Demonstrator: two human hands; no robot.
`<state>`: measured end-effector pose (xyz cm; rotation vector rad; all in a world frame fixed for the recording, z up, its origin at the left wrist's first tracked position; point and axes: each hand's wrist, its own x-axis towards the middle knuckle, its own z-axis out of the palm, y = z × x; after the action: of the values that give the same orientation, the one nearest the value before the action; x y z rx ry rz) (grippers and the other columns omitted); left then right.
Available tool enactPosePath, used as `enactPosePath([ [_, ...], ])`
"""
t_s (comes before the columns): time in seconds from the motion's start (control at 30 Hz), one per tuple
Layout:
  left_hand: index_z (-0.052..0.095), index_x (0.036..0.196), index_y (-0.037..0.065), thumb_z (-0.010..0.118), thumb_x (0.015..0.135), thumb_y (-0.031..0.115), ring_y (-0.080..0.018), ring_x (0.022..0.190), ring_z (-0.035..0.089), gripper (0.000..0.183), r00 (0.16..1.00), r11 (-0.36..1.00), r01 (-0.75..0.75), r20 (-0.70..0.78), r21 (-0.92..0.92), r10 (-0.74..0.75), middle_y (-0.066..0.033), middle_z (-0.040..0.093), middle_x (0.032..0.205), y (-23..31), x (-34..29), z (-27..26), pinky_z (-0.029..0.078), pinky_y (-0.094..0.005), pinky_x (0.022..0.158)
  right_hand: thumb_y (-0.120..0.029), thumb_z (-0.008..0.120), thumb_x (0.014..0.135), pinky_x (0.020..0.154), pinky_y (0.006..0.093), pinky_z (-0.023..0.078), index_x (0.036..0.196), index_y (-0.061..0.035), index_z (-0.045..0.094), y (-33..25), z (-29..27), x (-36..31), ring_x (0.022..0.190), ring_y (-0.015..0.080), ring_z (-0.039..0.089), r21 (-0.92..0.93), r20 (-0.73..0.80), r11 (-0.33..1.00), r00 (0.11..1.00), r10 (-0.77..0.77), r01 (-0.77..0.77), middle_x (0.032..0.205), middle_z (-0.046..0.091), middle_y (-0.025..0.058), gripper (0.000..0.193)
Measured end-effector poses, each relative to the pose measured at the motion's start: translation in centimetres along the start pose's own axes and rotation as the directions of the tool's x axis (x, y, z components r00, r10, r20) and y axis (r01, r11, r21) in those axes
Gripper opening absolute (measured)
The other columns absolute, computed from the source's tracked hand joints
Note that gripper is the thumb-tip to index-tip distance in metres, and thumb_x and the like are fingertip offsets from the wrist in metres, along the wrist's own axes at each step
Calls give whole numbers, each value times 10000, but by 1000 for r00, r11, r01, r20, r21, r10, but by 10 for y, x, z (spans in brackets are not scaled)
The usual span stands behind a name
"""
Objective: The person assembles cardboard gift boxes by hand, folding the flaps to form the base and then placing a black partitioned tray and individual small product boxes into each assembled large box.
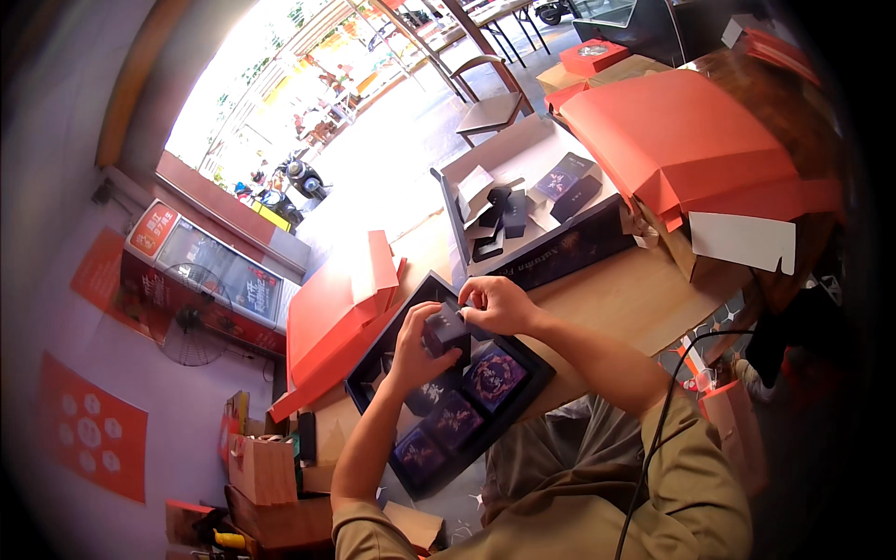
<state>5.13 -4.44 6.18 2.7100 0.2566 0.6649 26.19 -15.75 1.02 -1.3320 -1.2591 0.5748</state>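
Over a dark open gift box (525, 399) my left hand (412, 350) is closed around a small dark box (445, 329), with thumb and fingers on its sides. My right hand (502, 306) has its fingers bent together at the upper right edge of that small box; whether they grip its flap or only touch it is hidden. Several purple boxes with floral patterns, among them one with a round pattern (495, 376), sit in the gift box below my hands.
Beyond my hands stands a larger dark open box (579, 259) holding several small boxes and loose card pieces. A red lid (336, 313) leans at the left. Large red boxes (686, 131) are stacked at the right on the wooden table (607, 313). A black cable (661, 420) crosses my right sleeve.
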Motion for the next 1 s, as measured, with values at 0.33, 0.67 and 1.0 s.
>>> enactPosePath([
  [0.33,537,1352,64,892,641,158,-351,1176,617,800,986,999,27,161,38,-32,-166,566,1318,10,4,2,546,-402,950,-141,730,723,711,390,546,1103,-42,676,16,-3,4,727,270,682,-141,159,989,986,58,-36,753,657,102,397],
  [0.67,579,1263,51,885,617,144,-347,1152,629,721,991,999,38,127,-33,-33,-166,594,1283,9,7,7,539,-409,968,-135,727,745,683,371,527,1074,-36,680,19,-2,4,691,231,640,-106,146,994,988,51,-36,720,609,83,347],
  [1.0,581,1231,53,887,596,135,-335,1117,634,710,996,1000,5,84,-24,-2,-165,592,1276,3,7,9,543,-396,932,-134,717,749,682,374,522,1077,-38,680,19,-2,4,690,231,637,-111,151,993,987,61,-45,713,603,82,344],
])
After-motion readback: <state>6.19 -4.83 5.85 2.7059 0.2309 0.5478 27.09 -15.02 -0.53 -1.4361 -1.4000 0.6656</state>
